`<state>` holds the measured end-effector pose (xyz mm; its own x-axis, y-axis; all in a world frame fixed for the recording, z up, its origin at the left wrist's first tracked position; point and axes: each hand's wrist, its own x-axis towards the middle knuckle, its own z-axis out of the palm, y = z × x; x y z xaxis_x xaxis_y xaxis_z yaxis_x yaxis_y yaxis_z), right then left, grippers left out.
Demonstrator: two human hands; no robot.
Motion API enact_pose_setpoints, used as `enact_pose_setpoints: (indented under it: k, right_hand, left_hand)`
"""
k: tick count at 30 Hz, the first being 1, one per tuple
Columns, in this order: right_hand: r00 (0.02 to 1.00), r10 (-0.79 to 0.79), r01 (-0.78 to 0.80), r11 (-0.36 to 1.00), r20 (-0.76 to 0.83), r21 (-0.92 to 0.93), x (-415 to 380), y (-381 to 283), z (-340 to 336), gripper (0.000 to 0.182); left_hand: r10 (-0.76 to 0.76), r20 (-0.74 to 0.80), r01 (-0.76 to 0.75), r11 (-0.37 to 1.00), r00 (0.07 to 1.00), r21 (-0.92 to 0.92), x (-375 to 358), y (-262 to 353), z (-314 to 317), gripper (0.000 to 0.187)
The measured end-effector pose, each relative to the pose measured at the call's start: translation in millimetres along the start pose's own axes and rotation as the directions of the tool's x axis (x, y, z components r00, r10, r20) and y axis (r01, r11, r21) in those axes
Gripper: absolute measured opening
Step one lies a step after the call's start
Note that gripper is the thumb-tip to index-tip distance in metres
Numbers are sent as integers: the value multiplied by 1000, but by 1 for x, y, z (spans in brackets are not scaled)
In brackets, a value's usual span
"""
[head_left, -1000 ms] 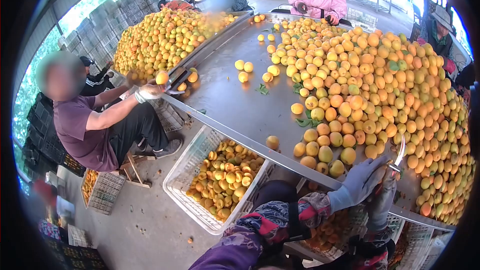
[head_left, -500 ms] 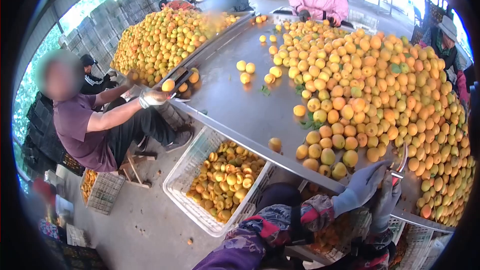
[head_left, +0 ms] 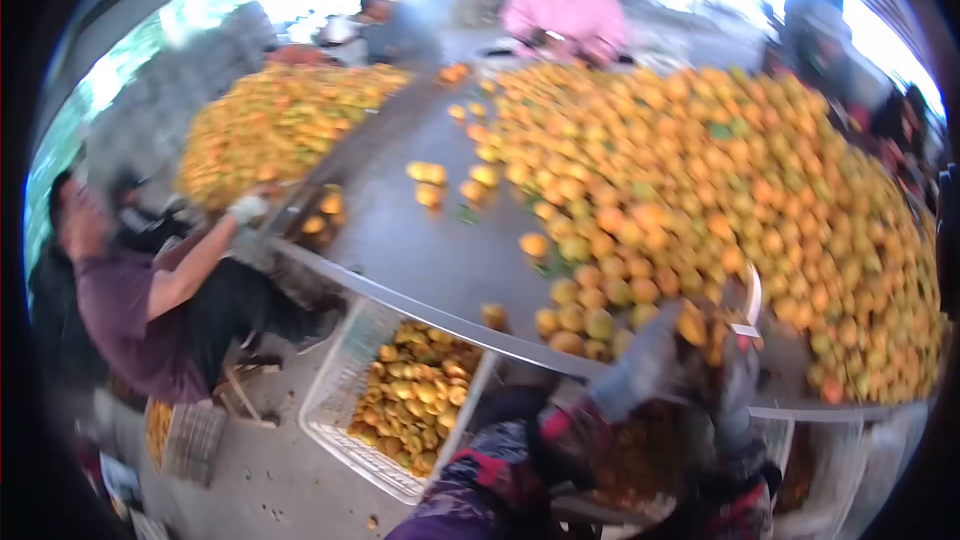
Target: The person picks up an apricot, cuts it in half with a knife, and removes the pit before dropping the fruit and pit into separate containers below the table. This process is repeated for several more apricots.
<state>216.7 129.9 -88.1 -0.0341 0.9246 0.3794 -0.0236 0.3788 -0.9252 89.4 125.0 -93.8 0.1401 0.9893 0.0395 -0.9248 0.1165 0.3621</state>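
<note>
My left hand (head_left: 645, 365), in a grey glove, is at the near table edge with its fingers closed around an apricot (head_left: 690, 324). A second orange piece shows just right of that fruit, too blurred to tell whether it is the other half. My right hand (head_left: 738, 380), gloved too, is closed on a knife (head_left: 752, 302). The curved blade points up and the red handle shows at the fingers. Loose apricots (head_left: 598, 324) lie on the metal table right beyond my hands.
A large apricot heap (head_left: 700, 170) covers the table's right side. Below the edge stands a white crate (head_left: 325, 440) of cut apricots. A person in a purple shirt (head_left: 130, 325) sits at left; one in pink (head_left: 565, 15) works across the table. Another heap (head_left: 270, 130) lies at far left.
The whole view has shifted and blurred. An apricot now shows at my left hand, where none was visible before. The seated person's gloved hand has drawn back from the table corner.
</note>
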Motion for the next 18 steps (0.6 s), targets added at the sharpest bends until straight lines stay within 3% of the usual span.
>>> enact_pose_setpoints:
  k: [1, 2, 3, 4, 5, 6, 9, 10, 14, 18]
  right_hand:
    - [971, 27, 9, 989, 239, -146, 6, 0, -20, 26]
    - [928, -341, 372, 865, 150, -336, 5, 28, -21, 24]
    - [988, 80, -59, 986, 134, -157, 2, 13, -25, 23]
    - [985, 137, -150, 980, 107, 132, -1, 11, -22, 22]
    - [928, 336, -369, 891, 161, 266, -2, 1, -17, 22]
    - [864, 424, -484, 847, 271, 219, 2, -34, -14, 25]
    - [867, 398, -470, 853, 300, 228, 4, -41, -15, 29]
    - [864, 410, -481, 843, 293, 241, 4, -43, -15, 31]
    - [839, 426, -506, 840, 339, 196, 4, -51, -24, 31]
    - [720, 484, -598, 796, 497, 91, -4, -58, -32, 28]
  left_hand:
    - [12, 121, -3, 998, 993, -70, -10, 14, 4, 32]
    - [166, 89, -186, 933, 982, 308, -18, 16, 13, 35]
    - [316, 146, -334, 695, 937, 637, -24, 22, 25, 39]
    - [-72, 69, 77, 995, 995, -62, -21, 33, 30, 44]
    - [-30, 71, 27, 999, 997, 46, -21, 33, 24, 47]
    - [-1, -17, 2, 997, 1000, 79, -23, 34, 35, 48]
    - [-25, 93, 7, 982, 995, 191, -18, 41, 21, 52]
    - [39, 68, -56, 958, 997, 282, -18, 38, 21, 53]
    - [101, 6, -98, 946, 995, 310, -14, 34, 17, 50]
    - [77, 62, -93, 941, 995, 327, -16, 36, 8, 45]
